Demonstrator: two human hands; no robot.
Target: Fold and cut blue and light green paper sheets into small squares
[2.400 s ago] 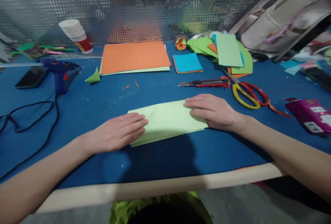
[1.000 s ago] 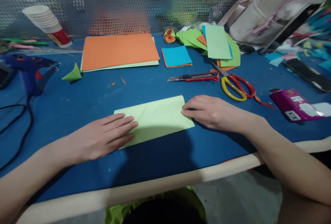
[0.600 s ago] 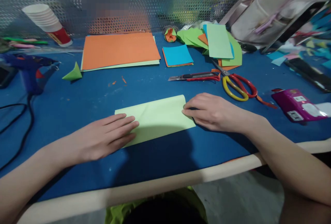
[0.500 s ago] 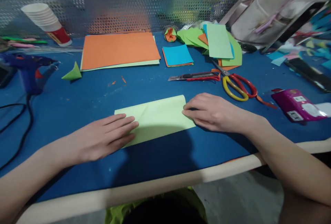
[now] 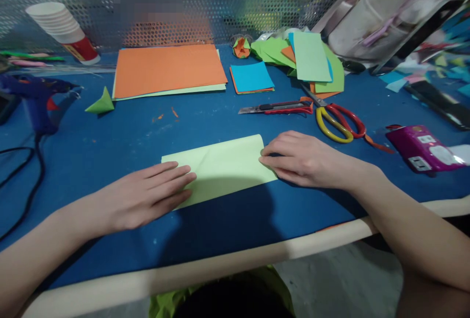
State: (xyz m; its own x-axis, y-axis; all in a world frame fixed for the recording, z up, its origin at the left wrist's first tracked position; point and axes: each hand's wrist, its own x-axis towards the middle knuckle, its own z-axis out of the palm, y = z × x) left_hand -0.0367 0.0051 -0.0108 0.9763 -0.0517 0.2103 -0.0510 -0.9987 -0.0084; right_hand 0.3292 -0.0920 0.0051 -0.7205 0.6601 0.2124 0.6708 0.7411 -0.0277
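Observation:
A pale green sheet of paper (image 5: 223,166), folded over along its far edge, lies on the blue table (image 5: 216,230). Flat on its left end rests my left hand (image 5: 147,195), fingers stretched out. My right hand (image 5: 297,159) pinches the right edge between thumb and fingers, near the far corner. A faint diagonal crease runs across the paper's upper left. Beyond my right hand are a box cutter (image 5: 275,107) and a pair of scissors (image 5: 334,117) with one yellow and one red handle loop.
At the back lie orange sheets (image 5: 169,71), small blue squares (image 5: 251,78) and green paper pieces (image 5: 312,58). A glue gun (image 5: 36,98), a folded green piece (image 5: 102,102) and stacked paper cups (image 5: 66,32) stand left. A purple power socket (image 5: 424,147) sits right.

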